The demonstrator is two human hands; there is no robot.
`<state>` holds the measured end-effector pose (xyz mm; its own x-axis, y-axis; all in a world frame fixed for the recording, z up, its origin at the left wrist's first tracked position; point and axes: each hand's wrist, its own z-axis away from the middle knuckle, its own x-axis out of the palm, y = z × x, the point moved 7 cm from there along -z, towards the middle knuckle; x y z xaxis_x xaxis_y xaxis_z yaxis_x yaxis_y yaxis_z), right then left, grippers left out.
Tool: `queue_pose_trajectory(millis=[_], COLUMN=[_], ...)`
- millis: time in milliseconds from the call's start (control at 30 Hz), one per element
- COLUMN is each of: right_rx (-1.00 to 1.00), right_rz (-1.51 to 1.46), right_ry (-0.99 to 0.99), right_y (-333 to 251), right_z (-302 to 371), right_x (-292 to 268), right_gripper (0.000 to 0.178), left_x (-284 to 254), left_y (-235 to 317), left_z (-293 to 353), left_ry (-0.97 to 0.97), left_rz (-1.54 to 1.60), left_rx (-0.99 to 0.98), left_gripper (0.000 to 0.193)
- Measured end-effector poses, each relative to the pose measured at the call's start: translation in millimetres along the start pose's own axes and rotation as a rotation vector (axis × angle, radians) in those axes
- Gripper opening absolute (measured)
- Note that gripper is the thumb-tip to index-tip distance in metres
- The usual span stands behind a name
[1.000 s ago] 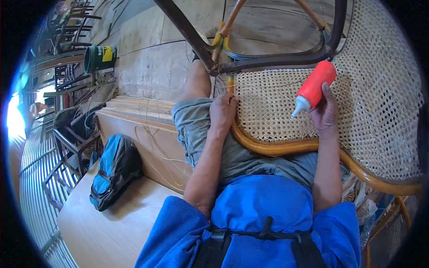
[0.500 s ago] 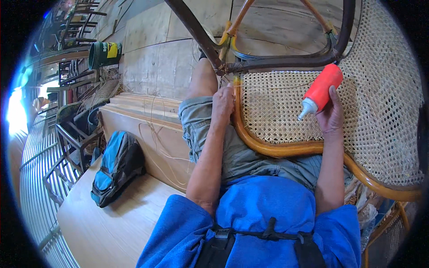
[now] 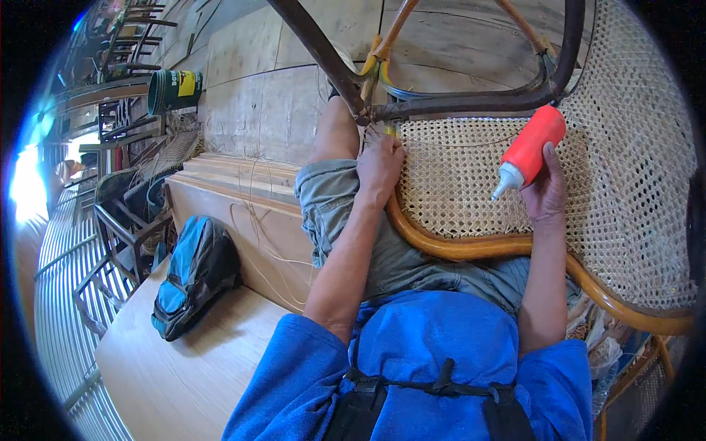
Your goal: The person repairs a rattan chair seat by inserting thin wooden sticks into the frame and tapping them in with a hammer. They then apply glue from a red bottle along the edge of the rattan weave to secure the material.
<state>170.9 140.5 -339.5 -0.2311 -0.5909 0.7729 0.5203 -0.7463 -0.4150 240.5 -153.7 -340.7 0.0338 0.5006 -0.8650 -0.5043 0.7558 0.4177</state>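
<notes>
A rattan chair with woven cane panels lies across my lap. My right hand [image 3: 546, 192] is wrapped round a red squeeze bottle [image 3: 535, 145], whose pale nozzle tilts down and to the left above the cane seat [image 3: 456, 187]. At the seat's left edge, my left hand [image 3: 379, 165] is closed over the curved rattan rail [image 3: 434, 244], near its joint with the dark brown frame pole [image 3: 471, 104]. What its fingertips pinch is too small to make out. A thin cane strand [image 3: 460, 144] runs across the seat's far side toward that hand.
Left of me, a blue and black backpack [image 3: 193, 275] rests on a pale plywood sheet [image 3: 191, 375], beside stacked boards [image 3: 235, 180] with loose cane strands. A dark green bucket [image 3: 173, 91] and chair frames [image 3: 118, 220] stand farther left. The cane back [image 3: 632, 169] rises at right.
My left hand has shifted slightly right, from beside the rail to over it, its fingers still closed. My right hand and the bottle have hardly moved.
</notes>
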Motion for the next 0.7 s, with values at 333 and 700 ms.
queue_pose_trajectory(millis=[333,700], right_rx=[-0.021,-0.029], right_rz=[0.039,0.051], right_ry=[0.022,0.011], right_y=[-1,-2], right_z=[0,0], right_x=[2,5], right_gripper=[0.055,0.052], left_x=[1,4], left_y=[4,-14], left_z=[-5,-8], left_ry=[0.28,-0.142], left_rz=[-0.102,0.209], left_rx=[0.351,-0.037], left_gripper=[0.022,0.027])
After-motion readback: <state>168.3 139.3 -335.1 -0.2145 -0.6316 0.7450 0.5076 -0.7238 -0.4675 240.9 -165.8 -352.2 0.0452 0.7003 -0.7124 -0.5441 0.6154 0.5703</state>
